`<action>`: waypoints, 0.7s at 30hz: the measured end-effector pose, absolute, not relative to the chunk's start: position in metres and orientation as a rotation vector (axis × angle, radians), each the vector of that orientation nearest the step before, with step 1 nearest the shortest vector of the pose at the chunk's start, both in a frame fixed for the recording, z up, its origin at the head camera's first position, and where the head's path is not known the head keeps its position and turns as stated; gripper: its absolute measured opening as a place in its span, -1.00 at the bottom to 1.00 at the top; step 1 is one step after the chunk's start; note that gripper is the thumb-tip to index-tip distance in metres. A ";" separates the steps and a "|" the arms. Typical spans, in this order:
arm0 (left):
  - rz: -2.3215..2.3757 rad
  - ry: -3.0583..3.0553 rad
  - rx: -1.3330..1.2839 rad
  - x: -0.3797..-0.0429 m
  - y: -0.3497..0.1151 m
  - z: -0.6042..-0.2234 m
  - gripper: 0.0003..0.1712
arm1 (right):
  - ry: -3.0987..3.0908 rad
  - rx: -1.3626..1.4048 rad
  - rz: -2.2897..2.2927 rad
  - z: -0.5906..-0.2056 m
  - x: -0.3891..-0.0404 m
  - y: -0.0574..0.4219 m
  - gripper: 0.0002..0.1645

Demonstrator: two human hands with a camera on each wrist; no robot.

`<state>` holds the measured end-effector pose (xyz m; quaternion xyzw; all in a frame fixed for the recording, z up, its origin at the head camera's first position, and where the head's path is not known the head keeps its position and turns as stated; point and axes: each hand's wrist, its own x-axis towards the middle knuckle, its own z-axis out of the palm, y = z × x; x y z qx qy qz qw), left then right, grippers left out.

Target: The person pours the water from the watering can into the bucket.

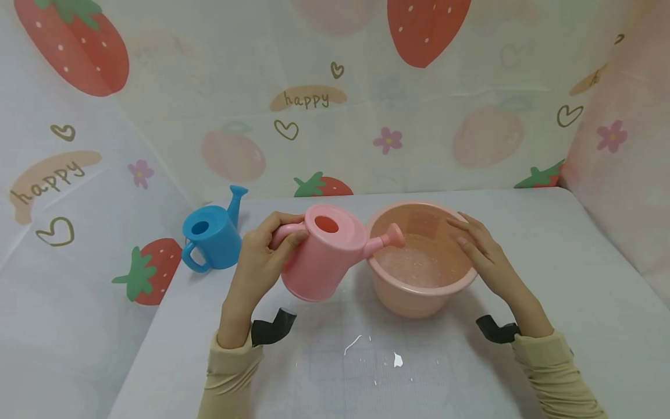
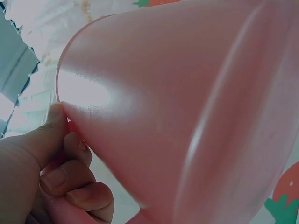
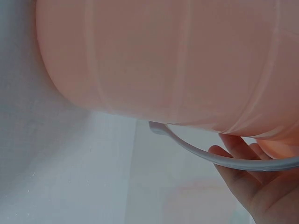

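My left hand grips the handle of a pink watering can, holding it raised and tilted a little beside a peach bucket. The can's spout reaches over the bucket's near-left rim, its rose above the water inside. In the left wrist view, thumb and curled fingers close around the handle next to the can body. My right hand holds the bucket's right rim. The right wrist view shows some of its fingers against the outer wall, behind a pale bail handle.
A blue watering can stands at the back left of the white table. Water drops lie on the table in front of the bucket. Patterned cloth with strawberries hangs behind and at both sides.
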<state>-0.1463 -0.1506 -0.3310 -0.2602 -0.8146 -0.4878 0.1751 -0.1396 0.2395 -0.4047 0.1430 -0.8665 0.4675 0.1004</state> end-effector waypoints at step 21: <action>-1.425 -2.238 -0.756 -0.146 -0.149 -0.331 -0.69 | -2.567 0.409 1.385 -0.405 -0.139 0.240 -0.51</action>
